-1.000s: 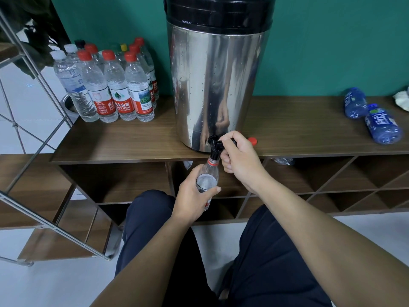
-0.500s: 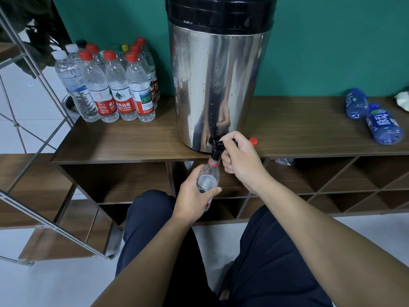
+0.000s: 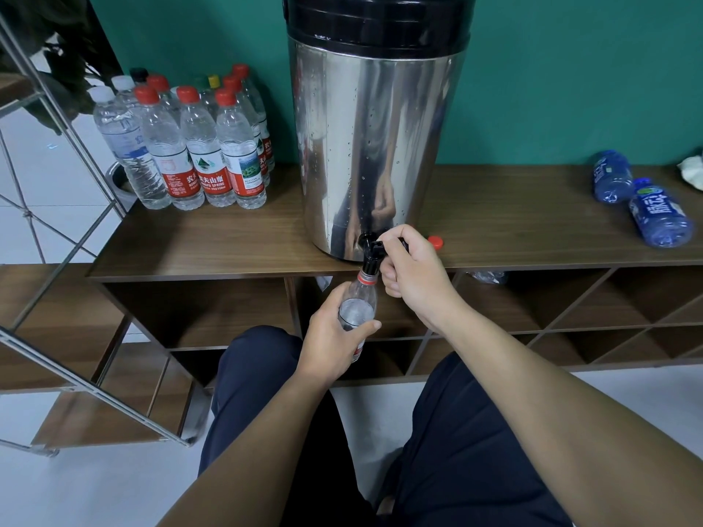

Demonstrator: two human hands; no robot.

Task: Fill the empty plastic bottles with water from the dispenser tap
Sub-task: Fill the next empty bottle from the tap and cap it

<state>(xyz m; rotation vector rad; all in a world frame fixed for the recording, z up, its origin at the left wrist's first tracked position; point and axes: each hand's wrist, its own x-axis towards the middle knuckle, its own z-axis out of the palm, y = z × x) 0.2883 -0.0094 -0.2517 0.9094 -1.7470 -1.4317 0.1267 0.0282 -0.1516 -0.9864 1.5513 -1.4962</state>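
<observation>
A tall steel dispenser (image 3: 374, 146) with a black lid stands on the wooden shelf top (image 3: 213, 245). Its black tap (image 3: 369, 252) juts over the front edge. My left hand (image 3: 334, 338) grips a clear plastic bottle (image 3: 357, 310) upright, its open neck right under the tap; water stands high in the bottle. My right hand (image 3: 411, 270) curls round the tap's lever. A red cap (image 3: 436, 242) lies on the shelf top just behind my right hand.
Several capped clear bottles (image 3: 190, 146) stand grouped at the back left. Two blue bottles (image 3: 639, 199) lie on their sides at the right. A metal rack (image 3: 57, 230) leans at the left. Open cubbies (image 3: 570, 310) sit under the shelf top; my knees are below.
Both hands stay where they were, one on the bottle and one on the tap lever. The water level in the bottle looks much the same.
</observation>
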